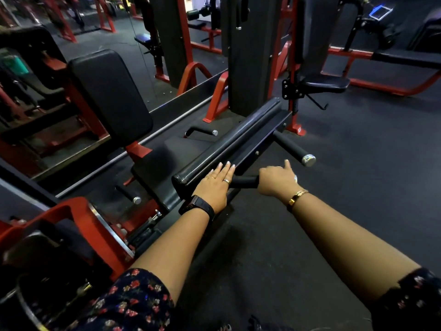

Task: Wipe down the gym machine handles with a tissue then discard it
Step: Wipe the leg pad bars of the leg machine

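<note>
I'm on wiping step: right hand (276, 181) curled round near handle (244, 182), can't see tissue; left hand (216, 185) flat on pad (229, 142), fingers (226, 167) straight. Next, I'd say: reach far handle (294, 148)

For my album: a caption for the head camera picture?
Left hand flat on the black pad, right hand gripping the near foam handle.

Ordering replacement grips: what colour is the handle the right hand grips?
Black, in the head view, where the right hand grips the handle.
</note>
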A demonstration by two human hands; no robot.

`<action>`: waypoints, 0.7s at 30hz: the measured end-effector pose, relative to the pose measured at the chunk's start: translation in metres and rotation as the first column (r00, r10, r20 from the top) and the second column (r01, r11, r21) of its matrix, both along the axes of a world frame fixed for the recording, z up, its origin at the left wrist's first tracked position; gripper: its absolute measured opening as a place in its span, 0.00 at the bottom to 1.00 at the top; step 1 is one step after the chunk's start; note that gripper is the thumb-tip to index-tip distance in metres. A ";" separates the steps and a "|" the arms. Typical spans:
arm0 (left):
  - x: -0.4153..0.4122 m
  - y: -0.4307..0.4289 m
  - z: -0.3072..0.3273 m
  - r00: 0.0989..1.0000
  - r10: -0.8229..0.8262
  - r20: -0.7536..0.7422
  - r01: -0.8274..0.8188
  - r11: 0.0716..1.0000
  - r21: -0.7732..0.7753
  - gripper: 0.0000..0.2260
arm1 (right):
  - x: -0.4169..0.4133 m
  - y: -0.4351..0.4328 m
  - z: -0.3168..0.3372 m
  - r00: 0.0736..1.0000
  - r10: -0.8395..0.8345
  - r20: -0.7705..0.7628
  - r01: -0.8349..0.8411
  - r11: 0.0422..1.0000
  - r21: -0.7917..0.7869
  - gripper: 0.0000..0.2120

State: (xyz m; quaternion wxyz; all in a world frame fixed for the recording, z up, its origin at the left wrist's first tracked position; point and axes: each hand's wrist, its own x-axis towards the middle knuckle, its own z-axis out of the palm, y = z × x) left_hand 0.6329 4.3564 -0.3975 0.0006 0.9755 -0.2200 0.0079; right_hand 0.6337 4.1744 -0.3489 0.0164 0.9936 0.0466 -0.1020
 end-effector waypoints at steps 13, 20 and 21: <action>0.001 0.000 0.003 1.000 -0.007 -0.016 0.007 1.000 -0.011 0.31 | -0.007 0.044 -0.038 0.938 0.116 0.326 -0.180 0.968 0.172 0.13; 0.000 0.000 0.002 1.000 -0.002 0.008 0.002 0.999 -0.035 0.32 | -0.034 -0.006 -0.062 0.766 0.219 0.605 -0.282 0.959 0.010 0.23; 0.000 0.000 0.003 1.000 -0.001 0.004 0.001 0.999 -0.039 0.32 | -0.037 -0.007 -0.065 0.765 0.145 0.627 -0.228 0.972 0.054 0.23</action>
